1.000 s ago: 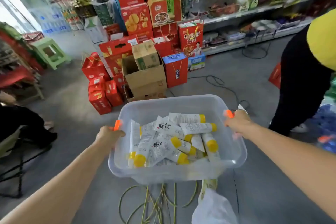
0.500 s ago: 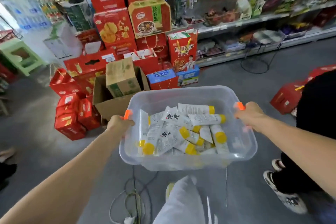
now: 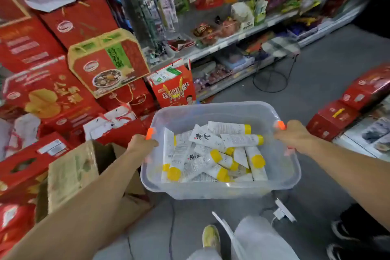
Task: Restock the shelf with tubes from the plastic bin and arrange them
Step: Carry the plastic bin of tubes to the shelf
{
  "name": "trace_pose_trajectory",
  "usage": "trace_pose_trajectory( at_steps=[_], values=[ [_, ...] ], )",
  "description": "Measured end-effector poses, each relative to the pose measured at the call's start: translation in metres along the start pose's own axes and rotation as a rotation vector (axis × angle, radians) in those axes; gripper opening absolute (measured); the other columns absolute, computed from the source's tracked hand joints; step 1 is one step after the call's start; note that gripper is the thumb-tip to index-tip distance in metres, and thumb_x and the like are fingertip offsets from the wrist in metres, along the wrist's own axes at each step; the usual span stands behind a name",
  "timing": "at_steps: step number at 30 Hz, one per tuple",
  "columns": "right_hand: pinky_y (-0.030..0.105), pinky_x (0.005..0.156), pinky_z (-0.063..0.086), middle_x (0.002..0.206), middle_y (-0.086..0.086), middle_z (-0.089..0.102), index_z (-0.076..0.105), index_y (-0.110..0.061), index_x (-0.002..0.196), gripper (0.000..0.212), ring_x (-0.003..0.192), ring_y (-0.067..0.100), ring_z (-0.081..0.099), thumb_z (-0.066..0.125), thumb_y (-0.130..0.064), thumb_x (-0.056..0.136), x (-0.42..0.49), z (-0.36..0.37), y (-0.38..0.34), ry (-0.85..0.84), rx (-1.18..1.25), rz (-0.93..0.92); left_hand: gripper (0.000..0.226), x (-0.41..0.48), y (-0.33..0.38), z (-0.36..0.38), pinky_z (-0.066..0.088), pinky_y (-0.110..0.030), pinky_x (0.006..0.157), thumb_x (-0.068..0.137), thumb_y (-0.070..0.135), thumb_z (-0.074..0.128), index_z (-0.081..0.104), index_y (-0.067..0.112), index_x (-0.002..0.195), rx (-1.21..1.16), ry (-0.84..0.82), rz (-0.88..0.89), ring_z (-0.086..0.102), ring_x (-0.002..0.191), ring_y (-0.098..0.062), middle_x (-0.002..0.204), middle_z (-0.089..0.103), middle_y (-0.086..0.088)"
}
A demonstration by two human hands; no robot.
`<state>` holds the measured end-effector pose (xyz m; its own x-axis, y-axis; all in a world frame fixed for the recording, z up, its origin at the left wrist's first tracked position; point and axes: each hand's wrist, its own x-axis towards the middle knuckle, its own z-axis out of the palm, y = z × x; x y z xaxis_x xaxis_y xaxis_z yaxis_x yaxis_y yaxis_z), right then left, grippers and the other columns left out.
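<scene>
Plastic bin (image 3: 211,191) of tubes (image 3: 202,139) hangs over grey floor (image 3: 320,78) beside stocked shelves (image 3: 228,40).

A red gift carton (image 3: 176,91) reads "桂圆莲子"; black characters on the tubes (image 3: 202,138) are illegible.

Grey floor and stocked shelf.
The floor (image 3: 316,74) is stacked at the left with red gift boxes (image 3: 42,95), and an open cardboard box (image 3: 71,171) is set before them; more red boxes (image 3: 335,116) are stacked at the right. A wire stand (image 3: 270,78) is placed just beside the shelf (image 3: 238,37), whose tiers are filled with snack packets (image 3: 206,31). A white power strip (image 3: 281,212) is laid on the floor.
</scene>
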<state>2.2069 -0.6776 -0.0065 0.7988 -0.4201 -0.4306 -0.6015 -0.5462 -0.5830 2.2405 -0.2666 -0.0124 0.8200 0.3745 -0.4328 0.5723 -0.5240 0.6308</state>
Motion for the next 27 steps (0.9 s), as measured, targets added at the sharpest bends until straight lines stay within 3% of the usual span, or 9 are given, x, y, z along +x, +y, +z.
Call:
trace_pose_trajectory(
  at_steps=[4, 7, 10, 12, 17, 19, 22, 25, 27],
  values=[
    [0.032, 0.062, 0.045, 0.082, 0.016, 0.057, 0.057, -0.001, 0.084, 0.02, 0.071, 0.029, 0.056, 0.061, -0.02, 0.084, 0.089, -0.028, -0.033, 0.051, 0.021, 0.031, 0.031, 0.081, 0.096, 0.027, 0.046, -0.033, 0.063, 0.075, 0.014, 0.073, 0.064, -0.008, 0.095, 0.021, -0.045, 0.052, 0.059, 0.072, -0.029, 0.082, 0.061, -0.015],
    [0.032, 0.063, 0.043, 0.083, 0.016, 0.057, 0.059, 0.001, 0.086, 0.023, 0.073, 0.029, 0.055, 0.059, -0.022, 0.087, 0.166, -0.053, -0.052, 0.069, 0.008, 0.043, 0.035, 0.137, 0.163, 0.059, 0.045, -0.033, 0.064, 0.074, 0.013, 0.075, 0.064, -0.009, 0.099, 0.036, -0.058, 0.101, 0.061, 0.077, -0.032, 0.082, 0.059, -0.014],
    [0.03, 0.059, 0.041, 0.074, 0.011, 0.055, 0.053, -0.004, 0.073, 0.021, 0.07, 0.028, 0.054, 0.062, -0.019, 0.084, 0.246, -0.084, -0.075, 0.058, -0.028, 0.053, 0.029, 0.188, 0.231, 0.1, 0.048, -0.036, 0.071, 0.075, 0.011, 0.076, 0.064, -0.002, 0.098, 0.016, -0.059, 0.105, 0.063, 0.092, -0.032, 0.099, 0.063, -0.017],
    [0.03, 0.058, 0.041, 0.07, 0.009, 0.053, 0.049, -0.007, 0.067, 0.023, 0.067, 0.027, 0.053, 0.063, -0.016, 0.083, 0.306, -0.109, -0.091, 0.047, -0.029, 0.061, 0.039, 0.224, 0.276, 0.129, 0.048, -0.037, 0.072, 0.074, 0.016, 0.076, 0.061, -0.005, 0.103, 0.046, -0.067, 0.076, 0.062, 0.096, -0.033, 0.108, 0.063, -0.02],
    [0.027, 0.051, 0.04, 0.074, 0.011, 0.053, 0.052, -0.004, 0.072, 0.018, 0.066, 0.025, 0.05, 0.063, -0.015, 0.083, 0.443, -0.172, -0.12, 0.048, -0.032, 0.09, 0.028, 0.299, 0.39, 0.2, 0.039, -0.03, 0.061, 0.079, 0.014, 0.073, 0.063, -0.008, 0.093, 0.058, -0.118, 0.079, 0.054, 0.072, -0.025, 0.081, 0.056, -0.015],
    [0.025, 0.045, 0.043, 0.07, 0.009, 0.052, 0.05, -0.011, 0.072, 0.019, 0.058, 0.023, 0.049, 0.063, -0.012, 0.085, 0.487, -0.197, -0.129, 0.027, -0.021, 0.077, 0.021, 0.321, 0.432, 0.227, 0.034, -0.027, 0.052, 0.081, 0.011, 0.072, 0.064, -0.008, 0.087, 0.033, -0.136, 0.094, 0.049, 0.061, -0.023, 0.072, 0.053, -0.012],
    [0.021, 0.034, 0.041, 0.064, 0.006, 0.05, 0.048, -0.016, 0.067, 0.025, 0.051, 0.019, 0.047, 0.064, -0.008, 0.086, 0.557, -0.233, -0.143, 0.026, -0.011, 0.072, 0.03, 0.359, 0.492, 0.266, 0.034, -0.027, 0.053, 0.081, 0.01, 0.071, 0.064, -0.013, 0.099, 0.015, -0.173, 0.086, 0.049, 0.067, -0.023, 0.071, 0.051, -0.011],
    [0.029, 0.053, 0.045, 0.074, 0.014, 0.054, 0.058, -0.003, 0.08, 0.012, 0.063, 0.028, 0.052, 0.064, -0.013, 0.083, 0.639, -0.259, -0.158, 0.092, -0.047, 0.109, 0.022, 0.403, 0.55, 0.307, 0.039, -0.029, 0.06, 0.078, 0.007, 0.071, 0.067, -0.007, 0.095, 0.0, -0.195, 0.064, 0.052, 0.07, -0.025, 0.073, 0.054, -0.011],
    [0.031, 0.058, 0.042, 0.08, 0.018, 0.054, 0.061, 0.005, 0.09, 0.021, 0.07, 0.028, 0.052, 0.065, -0.014, 0.081, 0.695, -0.273, -0.164, 0.106, -0.079, 0.146, 0.016, 0.438, 0.588, 0.337, 0.043, -0.033, 0.063, 0.077, 0.01, 0.072, 0.064, -0.001, 0.085, 0.017, -0.196, 0.046, 0.055, 0.072, -0.028, 0.075, 0.057, -0.013]
  ],
)
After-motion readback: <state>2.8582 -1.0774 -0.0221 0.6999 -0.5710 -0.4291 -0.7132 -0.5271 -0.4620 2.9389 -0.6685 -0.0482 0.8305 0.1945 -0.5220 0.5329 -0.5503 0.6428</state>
